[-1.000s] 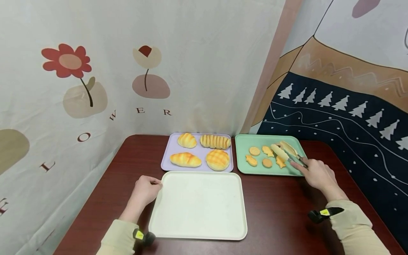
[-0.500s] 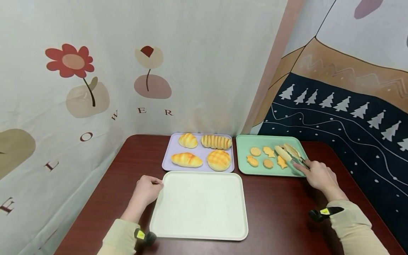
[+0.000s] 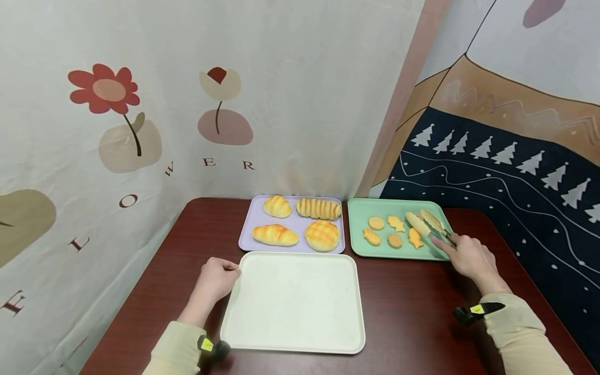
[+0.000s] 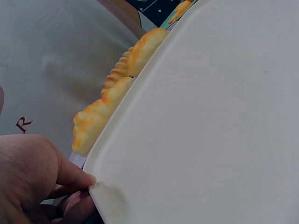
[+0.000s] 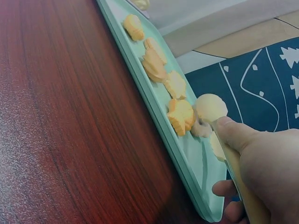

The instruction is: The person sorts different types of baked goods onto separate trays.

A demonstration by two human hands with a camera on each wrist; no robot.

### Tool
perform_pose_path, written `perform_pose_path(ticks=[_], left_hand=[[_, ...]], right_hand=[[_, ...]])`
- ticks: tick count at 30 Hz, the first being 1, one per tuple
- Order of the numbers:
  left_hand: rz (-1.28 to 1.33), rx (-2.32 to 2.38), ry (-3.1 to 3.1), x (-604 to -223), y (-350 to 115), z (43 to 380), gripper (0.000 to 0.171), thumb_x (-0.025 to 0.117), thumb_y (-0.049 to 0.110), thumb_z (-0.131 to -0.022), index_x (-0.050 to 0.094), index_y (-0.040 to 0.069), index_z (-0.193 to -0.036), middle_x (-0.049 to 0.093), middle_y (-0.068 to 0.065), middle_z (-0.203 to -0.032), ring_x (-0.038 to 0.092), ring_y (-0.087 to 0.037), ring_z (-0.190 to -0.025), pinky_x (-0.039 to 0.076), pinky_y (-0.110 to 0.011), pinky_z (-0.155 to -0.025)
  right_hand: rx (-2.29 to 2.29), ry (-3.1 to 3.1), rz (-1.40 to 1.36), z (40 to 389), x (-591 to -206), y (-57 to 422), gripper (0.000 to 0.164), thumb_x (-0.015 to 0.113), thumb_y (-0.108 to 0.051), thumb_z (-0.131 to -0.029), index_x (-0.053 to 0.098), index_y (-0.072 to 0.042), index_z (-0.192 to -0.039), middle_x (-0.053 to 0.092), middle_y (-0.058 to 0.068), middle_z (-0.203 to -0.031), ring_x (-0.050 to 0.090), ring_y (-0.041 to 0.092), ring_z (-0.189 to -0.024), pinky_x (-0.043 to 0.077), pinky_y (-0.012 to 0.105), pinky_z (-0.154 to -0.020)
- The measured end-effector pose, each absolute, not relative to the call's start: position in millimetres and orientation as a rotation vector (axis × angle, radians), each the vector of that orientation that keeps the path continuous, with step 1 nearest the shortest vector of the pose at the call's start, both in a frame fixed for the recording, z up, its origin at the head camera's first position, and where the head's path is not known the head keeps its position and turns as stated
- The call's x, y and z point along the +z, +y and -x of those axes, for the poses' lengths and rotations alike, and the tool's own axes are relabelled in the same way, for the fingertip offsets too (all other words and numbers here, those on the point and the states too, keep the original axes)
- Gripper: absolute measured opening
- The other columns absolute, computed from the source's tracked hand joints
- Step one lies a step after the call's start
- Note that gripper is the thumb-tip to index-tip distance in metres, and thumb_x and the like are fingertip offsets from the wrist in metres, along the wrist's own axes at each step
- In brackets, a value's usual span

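My left hand [image 3: 217, 281] pinches the upper left edge of a white tray [image 3: 292, 302]; in the left wrist view the thumb [image 4: 77, 176] lies on top of the rim. My right hand [image 3: 471, 260] grips serving tongs [image 3: 419, 224] with cream tips, held over the right part of a green tray [image 3: 382, 251]. The tips stand apart; whether anything lies between them I cannot tell. A star-shaped cookie [image 3: 415, 238] lies beside the tongs. Farther left on that tray are round cookies [image 3: 376, 223] and fish-shaped cookies [image 3: 372, 237].
Behind the white tray stands a purple tray [image 3: 290, 249] with several breads, among them a round bun [image 3: 322, 235] and a striped roll [image 3: 318, 208]. All trays rest on a dark red wooden table [image 3: 398, 307]. A printed curtain [image 3: 300, 104] hangs behind the table.
The tongs have shifted slightly right and back, uncovering more of the star-shaped cookie. My left hand keeps its pinch on the white tray. The head view has turned a little left.
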State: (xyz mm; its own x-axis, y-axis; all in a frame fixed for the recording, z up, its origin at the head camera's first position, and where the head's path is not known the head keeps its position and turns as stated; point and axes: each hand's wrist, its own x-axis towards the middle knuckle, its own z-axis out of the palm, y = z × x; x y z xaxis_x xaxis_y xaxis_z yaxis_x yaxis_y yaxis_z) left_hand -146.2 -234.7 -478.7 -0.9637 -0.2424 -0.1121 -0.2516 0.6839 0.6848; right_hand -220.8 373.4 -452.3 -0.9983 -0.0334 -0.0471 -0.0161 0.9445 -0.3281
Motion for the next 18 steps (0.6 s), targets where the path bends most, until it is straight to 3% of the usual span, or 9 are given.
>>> perform_pose_path(ticks=[8, 15, 18], left_hand=[[0.412, 1.167, 2.876, -480, -235, 148, 0.016, 0.070, 0.011, -0.092, 0.083, 0.002, -0.095, 0.077, -0.014, -0.097, 0.069, -0.028, -0.089, 0.055, -0.040, -0.071], [0.415, 1.164, 2.869, -480, -235, 148, 0.017, 0.071, 0.012, -0.092, 0.083, 0.001, -0.097, 0.077, -0.016, -0.099, 0.069, -0.030, -0.092, 0.056, -0.042, -0.073], [0.418, 1.163, 2.867, -480, -235, 148, 0.018, 0.070, 0.013, -0.092, 0.083, 0.001, -0.097, 0.077, -0.016, -0.100, 0.069, -0.031, -0.093, 0.056, -0.042, -0.074]], right_hand=[[-0.534, 3.066, 0.029, 216, -450, 374, 0.092, 0.044, -0.071, -0.103, 0.054, 0.014, -0.137, 0.063, 0.031, -0.108, 0.059, 0.035, -0.079, 0.041, 0.039, -0.057], [-0.561, 3.091, 0.048, 205, -448, 366, 0.091, 0.046, -0.070, -0.104, 0.051, 0.014, -0.138, 0.056, 0.015, -0.084, 0.055, 0.031, -0.075, 0.037, 0.038, -0.055], [-0.573, 3.117, 0.072, 198, -446, 359, 0.092, 0.048, -0.069, -0.103, 0.050, 0.015, -0.141, 0.059, 0.016, -0.088, 0.057, 0.031, -0.077, 0.040, 0.039, -0.055]])
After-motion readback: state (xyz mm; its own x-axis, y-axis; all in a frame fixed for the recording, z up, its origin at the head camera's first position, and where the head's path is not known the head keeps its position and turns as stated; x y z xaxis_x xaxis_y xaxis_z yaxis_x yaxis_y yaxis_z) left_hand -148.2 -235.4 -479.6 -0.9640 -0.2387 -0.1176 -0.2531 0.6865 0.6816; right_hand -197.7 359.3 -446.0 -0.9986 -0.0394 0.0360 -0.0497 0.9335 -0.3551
